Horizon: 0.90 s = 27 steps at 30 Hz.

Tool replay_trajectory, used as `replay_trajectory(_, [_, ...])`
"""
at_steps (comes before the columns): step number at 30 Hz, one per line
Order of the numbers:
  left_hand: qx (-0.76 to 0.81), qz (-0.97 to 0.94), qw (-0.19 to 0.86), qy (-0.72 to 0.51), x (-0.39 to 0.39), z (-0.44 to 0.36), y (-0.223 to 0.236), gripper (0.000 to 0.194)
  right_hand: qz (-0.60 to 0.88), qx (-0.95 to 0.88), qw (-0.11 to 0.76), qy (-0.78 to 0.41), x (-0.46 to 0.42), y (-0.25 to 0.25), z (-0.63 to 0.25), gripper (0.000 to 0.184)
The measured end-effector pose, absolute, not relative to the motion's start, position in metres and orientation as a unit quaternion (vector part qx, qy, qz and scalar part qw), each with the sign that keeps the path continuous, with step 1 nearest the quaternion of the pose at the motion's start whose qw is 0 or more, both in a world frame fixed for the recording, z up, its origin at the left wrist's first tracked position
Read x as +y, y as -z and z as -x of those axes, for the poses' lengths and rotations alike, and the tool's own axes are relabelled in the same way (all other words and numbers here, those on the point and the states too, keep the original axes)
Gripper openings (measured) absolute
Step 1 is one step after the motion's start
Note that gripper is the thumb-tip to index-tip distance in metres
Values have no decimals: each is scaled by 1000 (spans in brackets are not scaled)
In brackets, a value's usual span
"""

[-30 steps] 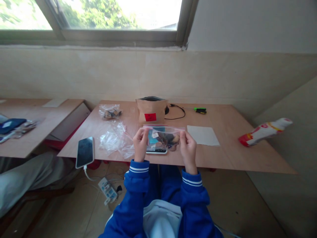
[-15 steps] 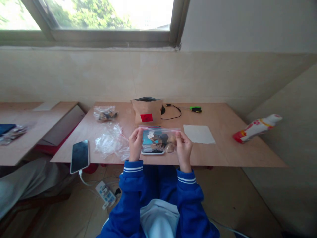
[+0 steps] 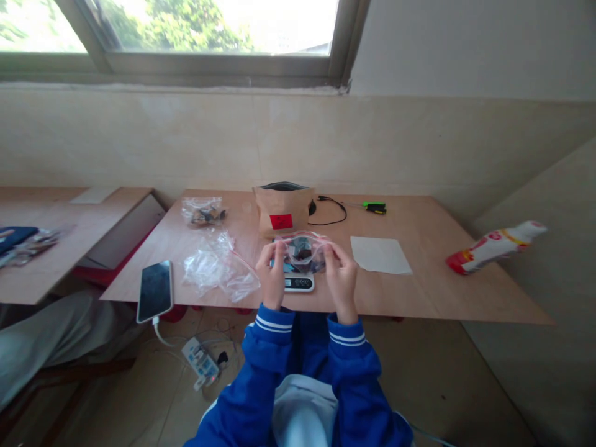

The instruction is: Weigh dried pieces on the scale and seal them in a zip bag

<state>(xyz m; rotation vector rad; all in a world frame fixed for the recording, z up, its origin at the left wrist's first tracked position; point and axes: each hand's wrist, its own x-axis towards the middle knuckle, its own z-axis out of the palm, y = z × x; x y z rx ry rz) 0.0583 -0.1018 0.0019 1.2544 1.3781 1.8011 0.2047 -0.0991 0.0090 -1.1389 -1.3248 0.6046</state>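
A clear zip bag [image 3: 303, 254] with a pink-red closure strip hangs between my two hands, and its mouth is spread apart. My left hand [image 3: 271, 273] pinches one top corner. The opposite corner is pinched by my right hand [image 3: 341, 276]. Dark and brownish contents show through the plastic; I cannot make out exactly what they are. Below the bag lies a small white digital scale [image 3: 298, 284], its display and buttons facing me and its upper part covered. Just beyond stands an open brown paper pouch [image 3: 283, 211] with a red label.
Several empty clear bags [image 3: 216, 264] and a filled bag [image 3: 203, 212] lie to the left, near a phone [image 3: 155, 290] on a cable. Rightward are a white sheet [image 3: 380, 255], a black cable [image 3: 338, 211], screwdrivers [image 3: 374, 207] and a white-red bottle [image 3: 493, 247].
My hands have drawn closer together, and the bag, stretched flat before, now has its mouth parted. The scale's display and buttons have come into sight. The view has shifted slightly.
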Motion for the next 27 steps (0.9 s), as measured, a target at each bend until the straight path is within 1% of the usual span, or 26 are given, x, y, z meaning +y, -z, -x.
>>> replay_trajectory(2, [524, -421, 274, -688, -101, -56, -2, 33, 508, -529, 621, -278, -98, -8, -209, 31])
replay_trajectory(7, [499, -387, 291, -718, -96, -44, 2, 32, 488, -516, 626, -323, -98, -10, -213, 29])
replay_trajectory(13, [490, -386, 336, -706, -98, -35, -1, 27, 479, -500, 656, -301, -101, -8, -208, 23])
replay_trajectory(17, [475, -414, 311, -711, -101, -33, -3, 23, 483, -478, 682, -270, -101, -8, -206, 23])
replay_trajectory(19, [460, -402, 307, -730, -101, -36, -3, 22, 482, -460, 693, -274, -100, -9, -203, 25])
replay_trajectory(23, [417, -345, 368, -756, -98, -45, -3, 27, 491, -460, 678, -296, -99, -11, -200, 30])
replay_trajectory(27, [397, -324, 406, -757, -95, -48, -2, 31, 502, -483, 663, -274, -99, -13, -201, 34])
